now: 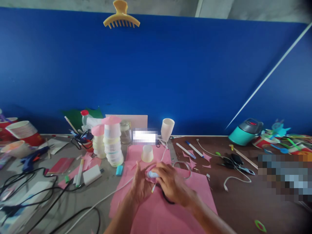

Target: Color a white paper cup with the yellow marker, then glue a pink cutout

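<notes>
My right hand [169, 182] is closed around a light blue rounded object [153, 175], partly hidden by the fingers; its kind is unclear. A small white piece with a yellowish tip [153, 188] shows below it. My left hand [140, 184] is curled, thumb up, at the left side of a curved pink paper piece [147, 169] around the blue object. Both hands are over pink paper sheets [195, 191]. Just beyond them an upturned paper cup [147, 154] stands on the pink paper. A black cord [168, 197] loops under my right hand.
To the left stand cup towers with pink tops [113, 139], a blue glue gun [34, 159] and tangled cables [48, 182]. A white cup [167, 129] stands at the back. Markers [186, 151], pink scraps [192, 163], scissors [240, 165] and a teal container [245, 132] lie rightward.
</notes>
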`<state>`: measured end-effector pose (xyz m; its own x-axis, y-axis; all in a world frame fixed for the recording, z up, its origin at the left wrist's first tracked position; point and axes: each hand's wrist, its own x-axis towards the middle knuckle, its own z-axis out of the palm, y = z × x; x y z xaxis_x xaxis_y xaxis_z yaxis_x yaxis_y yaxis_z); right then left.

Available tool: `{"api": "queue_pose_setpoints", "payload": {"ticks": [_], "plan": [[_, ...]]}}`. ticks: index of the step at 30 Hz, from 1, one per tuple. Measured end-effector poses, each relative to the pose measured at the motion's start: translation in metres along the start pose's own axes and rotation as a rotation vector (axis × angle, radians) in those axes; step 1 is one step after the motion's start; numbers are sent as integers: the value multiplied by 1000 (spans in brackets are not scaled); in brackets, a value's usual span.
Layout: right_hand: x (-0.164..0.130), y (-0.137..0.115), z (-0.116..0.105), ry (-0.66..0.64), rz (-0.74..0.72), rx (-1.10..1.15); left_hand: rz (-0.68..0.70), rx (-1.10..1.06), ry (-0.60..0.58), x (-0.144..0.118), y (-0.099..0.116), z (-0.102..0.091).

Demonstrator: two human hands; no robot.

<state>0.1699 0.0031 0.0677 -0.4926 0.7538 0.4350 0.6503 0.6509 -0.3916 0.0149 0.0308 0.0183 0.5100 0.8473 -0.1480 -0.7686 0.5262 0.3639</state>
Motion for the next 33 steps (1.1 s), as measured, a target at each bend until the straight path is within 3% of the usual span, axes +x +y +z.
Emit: {"api": "queue_pose_setpoints", "payload": {"ticks": [6,8,15,20,27,33], "plan": [[1,0,9,95,319,-173,-13,59,51,-1,0,2],[1,0,11,104,364,-197,13,62,60,-2,0,4],[0,0,13,155,73,-117,30,73,49,0,1,12],[0,2,20,154,-78,-205,60,9,151,1,1,13],[1,2,21,291,169,-306,45,108,136,1,-1,10],[2,-1,23,336,199,-276,36,168,45,1,-5,3]]}}
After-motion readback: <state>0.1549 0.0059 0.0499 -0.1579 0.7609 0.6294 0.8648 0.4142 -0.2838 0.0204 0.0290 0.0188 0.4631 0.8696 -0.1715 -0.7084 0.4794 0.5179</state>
